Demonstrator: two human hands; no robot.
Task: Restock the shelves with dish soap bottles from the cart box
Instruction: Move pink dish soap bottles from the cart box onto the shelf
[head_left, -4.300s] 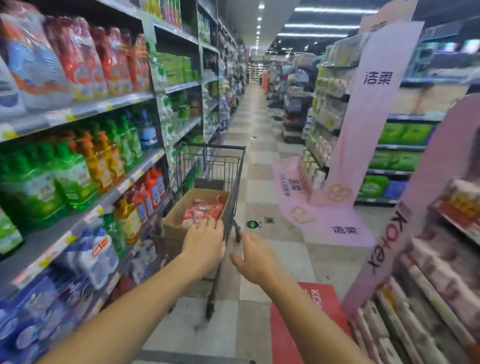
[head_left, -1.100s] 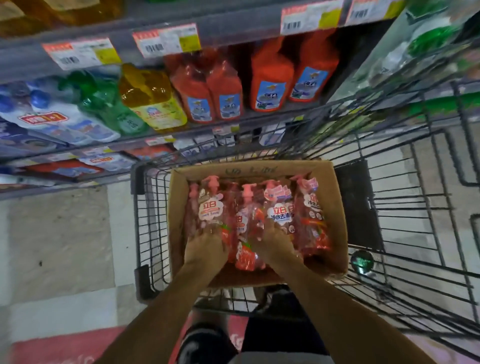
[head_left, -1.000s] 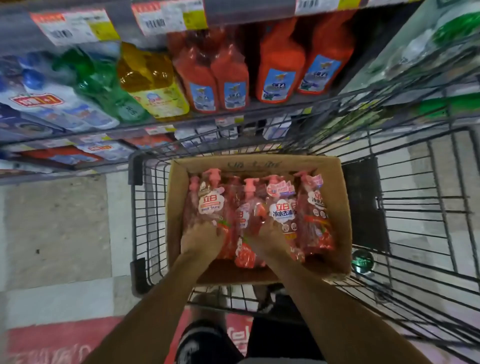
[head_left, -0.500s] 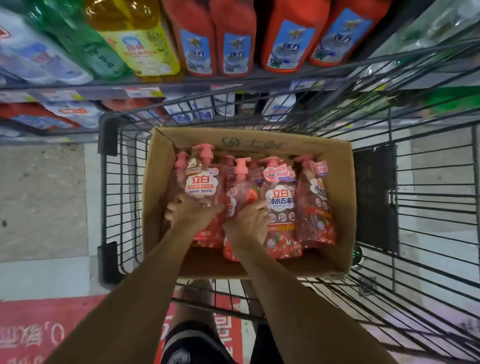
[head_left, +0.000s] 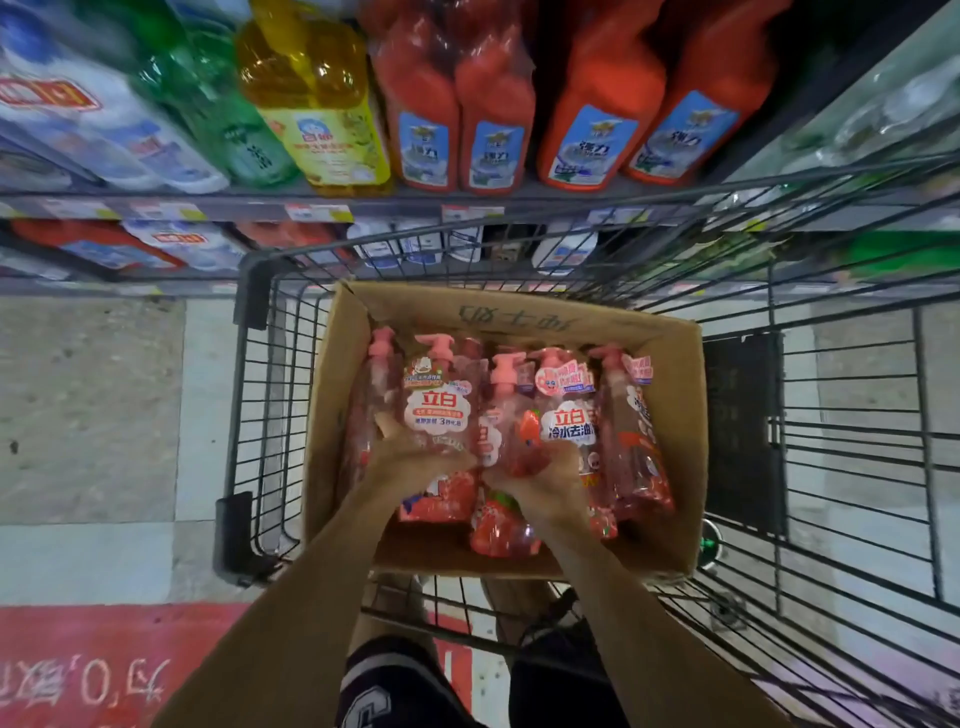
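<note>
Gripping pink pump bottles (head_left: 440, 415) in the box (head_left: 675, 415) — both hands (head_left: 483, 467).

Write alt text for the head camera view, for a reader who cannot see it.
Seen from above, a person's left hand and right hand each grip a pink pump bottle of dish soap among several in an open cardboard box inside a wire shopping cart. Ahead, a shelf holds orange, yellow and green bottles.

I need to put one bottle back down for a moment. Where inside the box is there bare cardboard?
A bare strip of the box floor lies along its near wall, beside the left hand. The rest is crowded: pink pump bottles stand packed side by side, with the right hand among them.
</note>
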